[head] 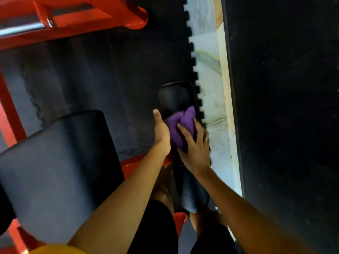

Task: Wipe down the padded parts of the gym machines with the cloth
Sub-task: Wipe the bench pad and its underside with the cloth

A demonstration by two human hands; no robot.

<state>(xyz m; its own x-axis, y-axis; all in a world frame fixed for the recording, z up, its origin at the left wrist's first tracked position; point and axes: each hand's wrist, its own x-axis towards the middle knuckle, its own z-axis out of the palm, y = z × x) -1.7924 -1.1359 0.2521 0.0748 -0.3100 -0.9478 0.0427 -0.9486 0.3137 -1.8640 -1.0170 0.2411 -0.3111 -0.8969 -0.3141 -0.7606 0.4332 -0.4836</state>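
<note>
A long black padded roller [175, 99] runs from mid-frame down towards me. A bunched purple cloth [180, 123] lies on its middle. My right hand [197, 145] presses on the cloth with spread fingers, covering its near part. My left hand [161, 132] rests against the roller's left side, fingers straight, touching the cloth's left edge. The roller's near end [194, 200] shows between my forearms. A wide black seat pad [55, 171] sits at lower left.
Red machine frame [77, 17] with a chrome bar crosses the top left, and a red upright [10, 114] runs down the left edge. Black interlocking floor mats [102, 74] cover the floor. A pale tiled strip [211, 85] and a large dark panel [286, 107] lie to the right.
</note>
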